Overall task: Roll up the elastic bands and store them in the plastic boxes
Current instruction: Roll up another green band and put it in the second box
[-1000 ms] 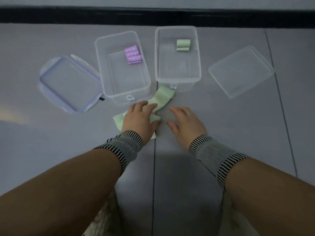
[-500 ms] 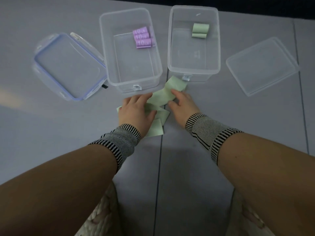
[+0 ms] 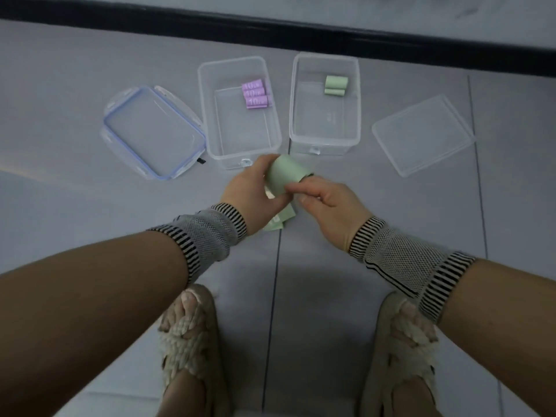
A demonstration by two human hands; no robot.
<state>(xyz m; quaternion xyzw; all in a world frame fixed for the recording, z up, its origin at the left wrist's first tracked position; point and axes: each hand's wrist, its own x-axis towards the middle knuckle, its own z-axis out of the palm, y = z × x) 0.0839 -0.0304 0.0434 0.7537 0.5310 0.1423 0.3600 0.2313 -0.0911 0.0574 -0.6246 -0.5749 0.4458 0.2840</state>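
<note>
— Both hands have lifted since half a second ago: then they were pressed flat on the green band down on the floor, and now the band is up between them.

— How are they holding it?

— The left hand [image 3: 252,191] curls round the green band [image 3: 284,175], thumb on the near side and fingers over the far edge. The right hand [image 3: 326,203] pinches the band's near right edge between thumb and fingertips. The band's upper part bends over like a loop, and its loose tail hangs down beneath the hands to the floor [image 3: 90,70].

— Where is that against the boxes?

— Just near of them, in front of the gap between the two. The left box [image 3: 210,121] has three purple rolls [image 3: 255,94] lying side by side at its far right corner. The right box [image 3: 356,115] has two green rolls [image 3: 336,85] at its far end.

— And the lids?

— Both off. The blue-rimmed lid [image 3: 156,133] lies just left of the left box, touching or nearly touching it. The plain clear lid [image 3: 421,135] lies on the right, apart from the right box.

— Anything else?

— Striped wrist bands, left [image 3: 207,236] and right [image 3: 400,260], and two feet in woolly slippers, left [image 3: 189,341] and right [image 3: 406,341], at the near edge. A black strip [image 3: 270,28] runs along the far side.
</note>
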